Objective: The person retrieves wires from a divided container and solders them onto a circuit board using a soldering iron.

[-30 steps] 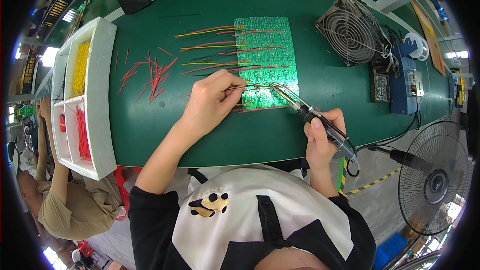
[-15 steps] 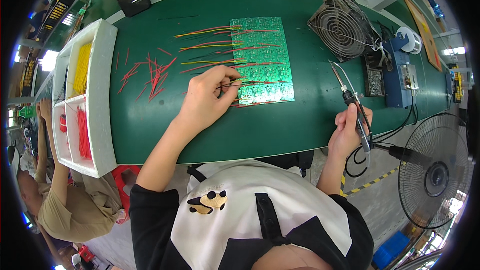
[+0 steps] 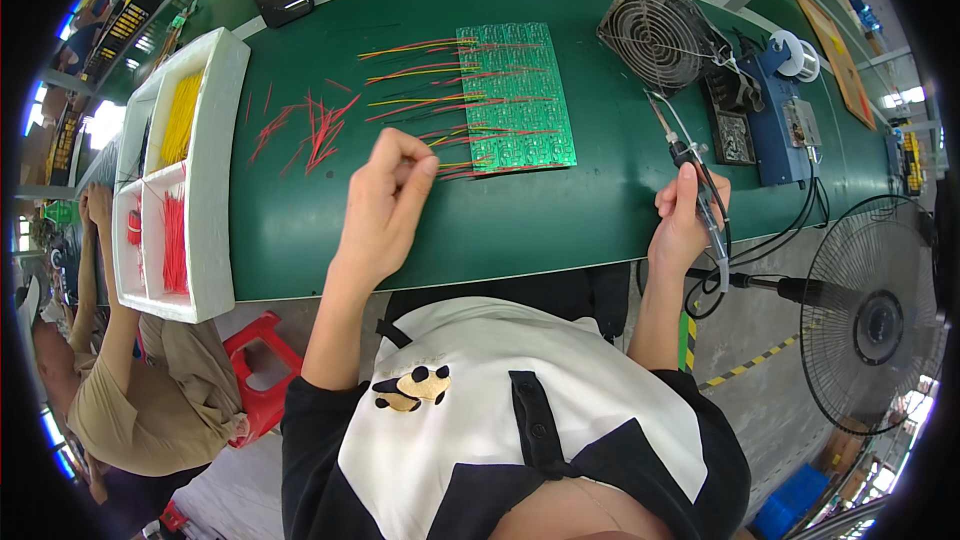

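Observation:
A green panel of circuit boards [image 3: 535, 105] lies on the green bench top. Red, yellow and black wires [image 3: 418, 73] stick out from its left side, and more wires lie across its rows. My left hand [image 3: 380, 205] is just left of the panel's near corner, thumb and fingertips pressed together beside the wire ends. Whether a wire is between those fingertips is too small to tell. My right hand [image 3: 683, 225] grips a soldering iron [image 3: 688, 152], its tip pointing up and away, right of the panel and apart from it.
Loose red wire pieces [image 3: 322, 135] lie left of the panel. A white foam box [image 3: 240, 180] holds yellow and red wires. Beyond my right hand stand a small fan [image 3: 655, 35], a blue soldering unit [image 3: 780, 120] and a solder spool [image 3: 800, 55]. A co-worker [image 3: 150, 390] sits at left.
My left hand has drawn back from the panel toward the left, away from the wires on the lower rows. The right hand still holds the soldering iron. The whole view has shifted slightly.

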A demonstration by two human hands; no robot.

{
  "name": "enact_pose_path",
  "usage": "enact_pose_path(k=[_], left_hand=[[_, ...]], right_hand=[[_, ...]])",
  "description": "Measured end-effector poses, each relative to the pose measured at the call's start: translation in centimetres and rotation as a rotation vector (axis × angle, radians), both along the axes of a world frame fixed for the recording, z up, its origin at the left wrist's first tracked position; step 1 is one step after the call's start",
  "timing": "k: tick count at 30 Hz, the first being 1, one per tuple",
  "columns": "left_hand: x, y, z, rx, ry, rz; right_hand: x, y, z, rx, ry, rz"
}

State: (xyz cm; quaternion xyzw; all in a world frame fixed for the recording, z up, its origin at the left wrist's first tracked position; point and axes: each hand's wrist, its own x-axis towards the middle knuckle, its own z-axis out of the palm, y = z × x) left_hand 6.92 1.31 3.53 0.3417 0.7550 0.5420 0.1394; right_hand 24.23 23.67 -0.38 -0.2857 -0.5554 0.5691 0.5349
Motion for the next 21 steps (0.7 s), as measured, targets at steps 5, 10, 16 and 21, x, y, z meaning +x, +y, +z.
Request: enact_pose_path(k=[5,10,16,21], left_hand=[[1.4,1.3,-0.9,-0.101,0.296,-0.01],[1.8,1.8,-3.0,-0.053,0.411,-0.004],[1.9,2.0,-3.2,-0.139,0.566,-0.008],[1.6,2.0,-3.7,-0.155,0.671,-0.065]], right_hand=[[0.0,-0.5,0.4,0.033,-0.065,-0.022],[0.3,-1.1,0.3,0.059,-0.126,-0.008],[0.6,-2.2,0.1,-0.046,-0.013,0.09],[0.9,-5.0,0.1,-0.088,-0.007,0.23]])
